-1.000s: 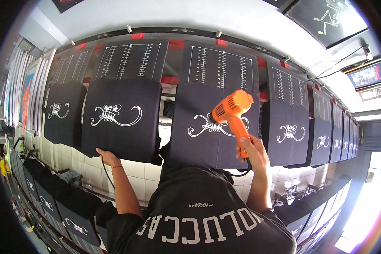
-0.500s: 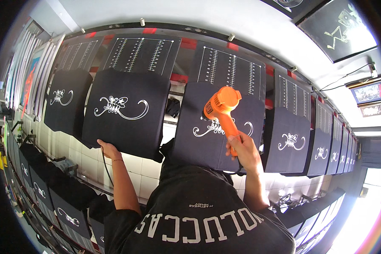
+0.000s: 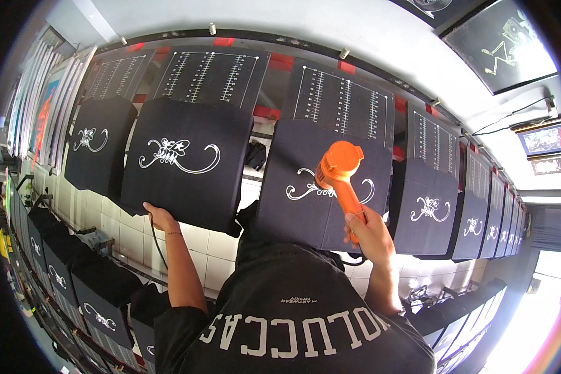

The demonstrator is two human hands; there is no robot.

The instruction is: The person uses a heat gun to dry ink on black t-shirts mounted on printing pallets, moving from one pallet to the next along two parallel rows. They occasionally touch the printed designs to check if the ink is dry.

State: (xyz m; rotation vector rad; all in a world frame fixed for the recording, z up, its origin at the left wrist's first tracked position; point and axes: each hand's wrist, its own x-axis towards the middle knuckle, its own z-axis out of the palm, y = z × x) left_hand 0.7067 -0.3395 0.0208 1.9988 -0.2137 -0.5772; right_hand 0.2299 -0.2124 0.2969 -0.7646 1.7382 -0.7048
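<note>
My right hand is wrapped round the handle of an orange heat gun. The gun is above a black shirt with a white line print, covering part of that print. A cord shows below my right hand. To the left, my left hand is at the near edge of another black printed shirt, its fingers closed on a thin black cord that hangs down from it. Both shirts lie on dark printing boards marked with white scales.
More boards with black printed shirts run off to the right, and another row stands behind me at lower left. A long dark rail passes along the far side. Upright frames stand at far left. Framed pictures hang on the wall.
My right hand has moved the heat gun slightly nearer and to the right over the print. My left hand stays at the shirt's near edge.
</note>
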